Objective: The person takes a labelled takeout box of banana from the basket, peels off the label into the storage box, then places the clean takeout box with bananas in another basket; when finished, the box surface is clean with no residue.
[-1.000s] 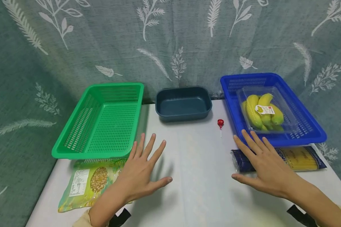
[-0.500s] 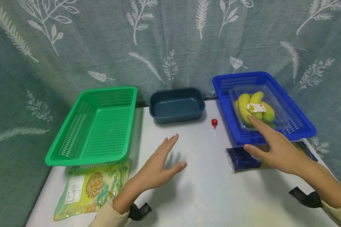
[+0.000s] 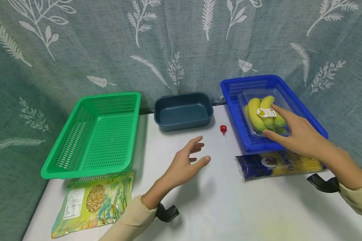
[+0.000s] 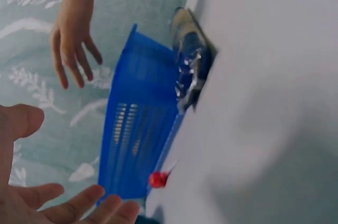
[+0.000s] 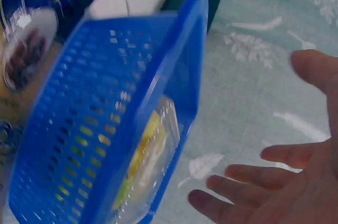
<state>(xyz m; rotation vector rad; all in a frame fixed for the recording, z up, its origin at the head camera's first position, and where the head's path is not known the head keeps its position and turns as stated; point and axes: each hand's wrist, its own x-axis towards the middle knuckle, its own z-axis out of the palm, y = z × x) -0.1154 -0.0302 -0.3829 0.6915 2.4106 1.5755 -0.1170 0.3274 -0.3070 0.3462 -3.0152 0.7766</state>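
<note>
My right hand [image 3: 301, 132] hovers over the near part of the blue basket [image 3: 306, 110], thumb and fingers spread. In the head view it overlaps a clear plastic box of bananas [image 3: 254, 113] that lies inside; in the right wrist view the hand [image 5: 285, 176] is apart from the basket's rim. My left hand [image 3: 184, 165] hangs over the middle of the white table, fingers slightly bent and holding nothing. A red-wrapped lollipop [image 3: 223, 129] lies between that hand and the blue basket. The bag of spaghetti [image 3: 277, 164] rests in front of the basket.
A green basket [image 3: 132, 140] stands at the left, with a yellow-green bag [image 3: 108, 201] partly under its near edge. Between the baskets, at the back, sits a dark teal tray [image 3: 184, 127]. A patterned curtain [image 3: 108, 43] hangs behind the table.
My right hand has moved forward from the spaghetti to over the bananas. My left hand has shifted right, away from the green basket, its fingers less spread. The view has turned slightly.
</note>
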